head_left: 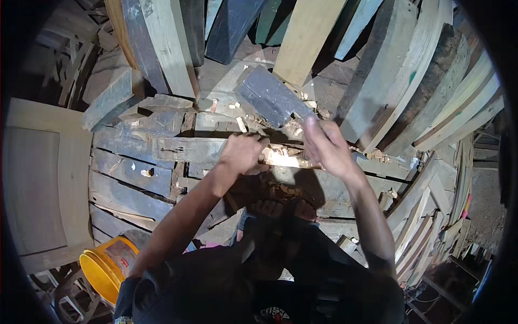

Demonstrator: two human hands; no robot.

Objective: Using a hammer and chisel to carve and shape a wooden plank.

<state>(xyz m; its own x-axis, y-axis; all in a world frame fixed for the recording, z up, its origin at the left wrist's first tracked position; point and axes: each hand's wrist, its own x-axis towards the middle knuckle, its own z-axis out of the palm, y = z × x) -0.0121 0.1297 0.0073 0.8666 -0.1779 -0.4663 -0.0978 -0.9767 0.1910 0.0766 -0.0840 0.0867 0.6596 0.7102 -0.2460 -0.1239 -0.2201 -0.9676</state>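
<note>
In my right hand is a broad, dark-bladed cleaver, its fingers wrapped round the handle. The flat blade points up and to the left, raised over the wood. My left hand is closed on a rough wooden beam that lies crosswise in front of me. Between the two hands the beam has a brightly lit, freshly chopped patch. Wood chips lie around it and below, close to my bare feet.
Long boards stand along the far side and curve round to the right. Worn planks with gaps lie underneath. At the lower left is a yellow bucket, near a panelled wooden door. A short block leans at the far left.
</note>
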